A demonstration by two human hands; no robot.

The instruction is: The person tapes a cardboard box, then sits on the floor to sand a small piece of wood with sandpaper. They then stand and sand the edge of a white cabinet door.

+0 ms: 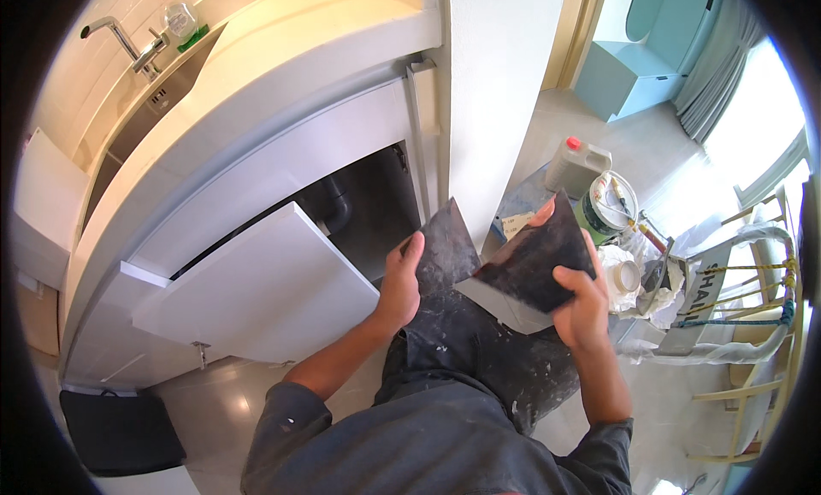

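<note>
My left hand (401, 283) is closed on a dark, smudged flat piece (448, 249) that looks like sandpaper, the thumb on top. In my right hand (584, 303) is a larger, darker piece of similar sheet (540, 257), pinched between the thumb and the fingers behind it. The two pieces are held up side by side above my lap, their inner edges close together. A pinkish patch shows at the top edge of the right piece; I cannot tell what it is. Below them, a pale flat piece (513, 314) is partly hidden.
A white cabinet door (265, 294) hangs open on my left, before a dark cupboard with a pipe (335, 209). Ahead stands a white pillar (496, 85). On the right are a jug (575, 166), a paint bucket (599, 217) with brushes, and a plastic-draped chair (735, 324).
</note>
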